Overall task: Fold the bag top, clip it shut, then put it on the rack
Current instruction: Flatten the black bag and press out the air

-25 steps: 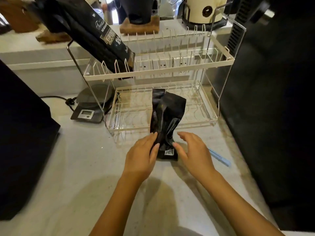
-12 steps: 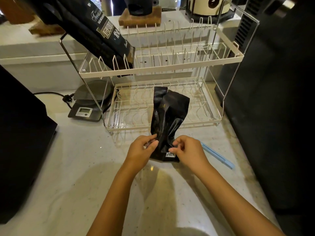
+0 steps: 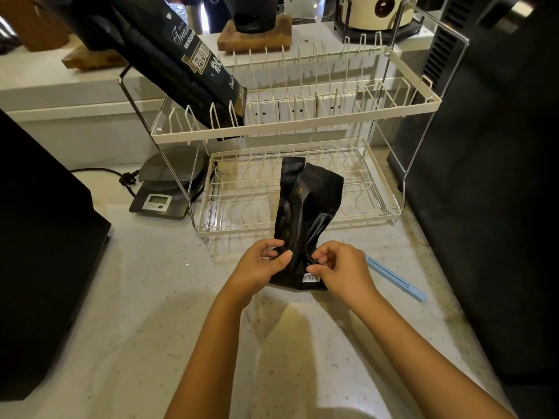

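A crumpled black bag (image 3: 305, 213) lies on the counter, its far end resting over the front rim of the white two-tier wire rack (image 3: 290, 133). My left hand (image 3: 260, 267) pinches the bag's near left edge. My right hand (image 3: 338, 267) pinches its near right edge, just above a small barcode label. A light blue bag clip (image 3: 396, 279) lies flat on the counter right of my right hand, apart from the bag.
A larger printed black bag (image 3: 181, 62) leans in the rack's upper tier at the left. A digital scale (image 3: 169, 189) with a cable sits left of the rack. Dark appliances stand at the left (image 3: 39, 243) and right (image 3: 496, 207) edges of the speckled counter.
Both hands went from resting open beside the bag's near end to closing their fingers on its edges. The view has shifted slightly closer to the rack.
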